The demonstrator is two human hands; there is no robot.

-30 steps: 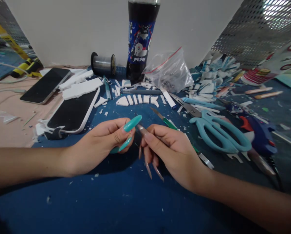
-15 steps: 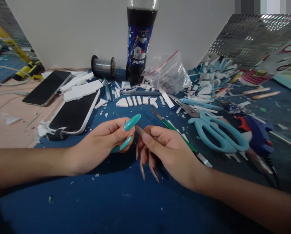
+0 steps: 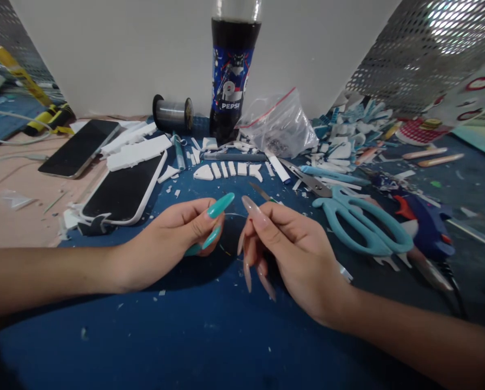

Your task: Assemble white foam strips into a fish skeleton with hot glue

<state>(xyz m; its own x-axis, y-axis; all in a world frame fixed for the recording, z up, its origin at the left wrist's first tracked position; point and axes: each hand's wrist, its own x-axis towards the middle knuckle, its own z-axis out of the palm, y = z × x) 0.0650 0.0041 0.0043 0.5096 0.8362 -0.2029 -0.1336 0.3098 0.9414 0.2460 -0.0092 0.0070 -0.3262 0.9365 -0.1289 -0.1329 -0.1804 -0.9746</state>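
Observation:
Between my two pinched hands runs a thin clear thread [image 3: 235, 214], faint against the blue mat [image 3: 165, 336]. One end is pinched in my left hand [image 3: 185, 225], which has long turquoise nails. My right hand [image 3: 289, 244], with long pinkish-grey nails, pinches the other end, its lower fingers curled loosely downward. White foam pieces shaped like a fish skeleton [image 3: 228, 169] lie beyond my hands. A knife blade [image 3: 259, 190] shows just past my right hand, which hides most of its handle.
Blue-handled scissors [image 3: 364, 222] and a blue glue gun [image 3: 425, 225] lie right. Behind stand a cola bottle [image 3: 233, 76], a thread spool [image 3: 172, 114], a zip bag [image 3: 283, 124] and heaped foam scraps [image 3: 343, 135]. Two phones [image 3: 80, 147] are left.
My right hand has moved to the right, away from my left hand, and the thread now shows in the gap. My left hand has barely moved.

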